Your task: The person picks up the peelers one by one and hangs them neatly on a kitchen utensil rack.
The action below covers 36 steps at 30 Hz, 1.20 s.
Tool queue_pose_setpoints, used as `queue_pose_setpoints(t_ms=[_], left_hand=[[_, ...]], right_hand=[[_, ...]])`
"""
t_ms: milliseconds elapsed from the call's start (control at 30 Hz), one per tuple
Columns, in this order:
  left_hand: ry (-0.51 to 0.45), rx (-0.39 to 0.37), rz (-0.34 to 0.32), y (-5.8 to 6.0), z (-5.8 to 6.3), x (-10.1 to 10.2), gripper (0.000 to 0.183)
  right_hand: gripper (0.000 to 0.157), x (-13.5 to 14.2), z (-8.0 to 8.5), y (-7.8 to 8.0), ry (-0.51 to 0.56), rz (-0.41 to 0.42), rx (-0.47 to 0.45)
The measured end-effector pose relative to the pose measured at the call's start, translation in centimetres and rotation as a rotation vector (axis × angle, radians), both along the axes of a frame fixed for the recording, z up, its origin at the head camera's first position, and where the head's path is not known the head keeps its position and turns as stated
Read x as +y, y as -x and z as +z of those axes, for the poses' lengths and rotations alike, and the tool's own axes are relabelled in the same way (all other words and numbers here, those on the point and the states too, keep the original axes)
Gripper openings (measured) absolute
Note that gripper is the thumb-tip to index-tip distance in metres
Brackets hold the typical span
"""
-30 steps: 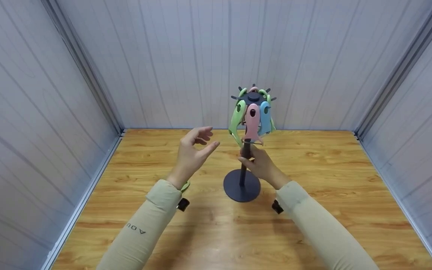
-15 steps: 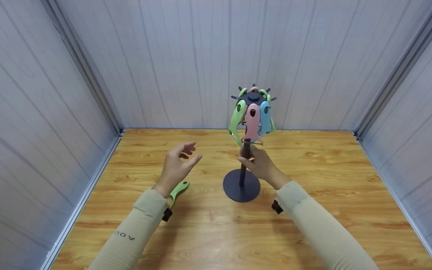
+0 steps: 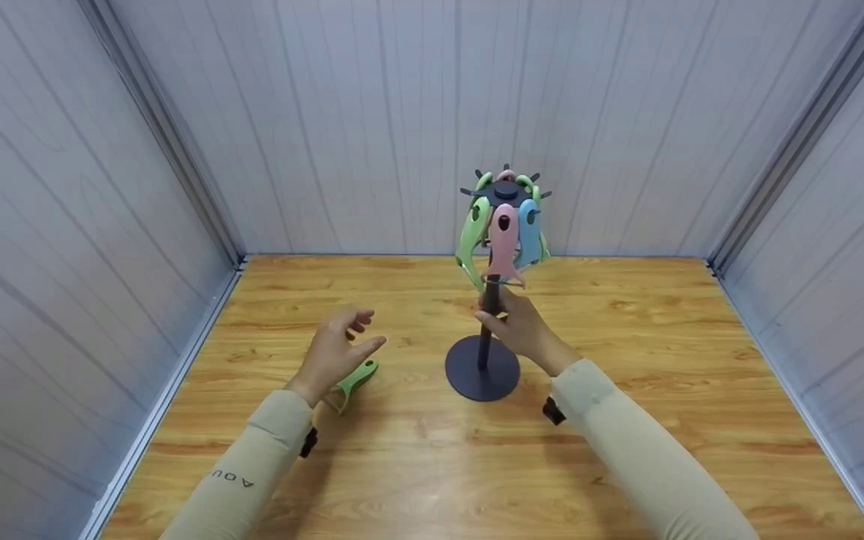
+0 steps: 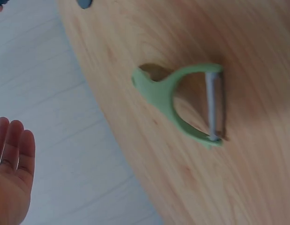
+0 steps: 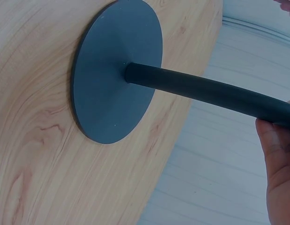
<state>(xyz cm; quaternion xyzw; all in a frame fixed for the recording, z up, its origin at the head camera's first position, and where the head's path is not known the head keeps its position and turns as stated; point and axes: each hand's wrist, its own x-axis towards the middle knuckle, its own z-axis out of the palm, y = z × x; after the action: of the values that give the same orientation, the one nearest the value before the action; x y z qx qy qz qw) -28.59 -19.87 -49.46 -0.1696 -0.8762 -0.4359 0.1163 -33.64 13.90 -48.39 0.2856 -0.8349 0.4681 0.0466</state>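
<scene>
My right hand [image 3: 520,328] grips the upper post of a dark stand [image 3: 484,352], just under the peelers hanging from its top. On the hooks hang a light green peeler [image 3: 473,234], a pink peeler [image 3: 504,238] and a blue peeler [image 3: 529,232], with others partly hidden behind. Another green peeler [image 4: 161,96] lies on the table, its metal blade [image 4: 211,105] visible in the left wrist view. Above and beside it my left hand [image 3: 334,352] is held in the air with relaxed fingers, holding nothing. The right wrist view shows the round base [image 5: 116,75] flat on the wood.
The wooden table [image 3: 627,337] is enclosed by pale panel walls [image 3: 372,127] at the back and both sides. Bare hooks [image 3: 472,192] stick out around the stand's top. A small black device sits under each wrist.
My left hand has moved left and down, away from the stand toward the table. The green peeler, mostly covered by the arm before, now shows more. The right hand keeps its grip on the post.
</scene>
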Motion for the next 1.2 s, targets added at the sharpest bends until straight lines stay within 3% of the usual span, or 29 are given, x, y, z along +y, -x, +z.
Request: queue_pose_setpoints(t_ms=[267,567,900,1200], left_hand=[[0.089,-0.162,-0.020,-0.2,-1.3,-1.3,0.059],[0.241,-0.372,0.002,-0.7,-2.9,-2.0,0.080],[0.457,-0.406,0.040,-0.8,-5.0,-3.0,0.078],[0.477,-0.398,0.071,-0.3,-6.0,-3.3,0.060]], right_hand=[[0.017,0.0,0.0,0.1,-0.005,-0.003,-0.018],[0.019,0.0,0.2,0.1,-0.015,0.006,-0.008],[0.010,-0.1,0.1,0.1,-0.012,0.002,-0.002],[0.009,0.0,0.3,0.0,-0.005,0.004,0.005]])
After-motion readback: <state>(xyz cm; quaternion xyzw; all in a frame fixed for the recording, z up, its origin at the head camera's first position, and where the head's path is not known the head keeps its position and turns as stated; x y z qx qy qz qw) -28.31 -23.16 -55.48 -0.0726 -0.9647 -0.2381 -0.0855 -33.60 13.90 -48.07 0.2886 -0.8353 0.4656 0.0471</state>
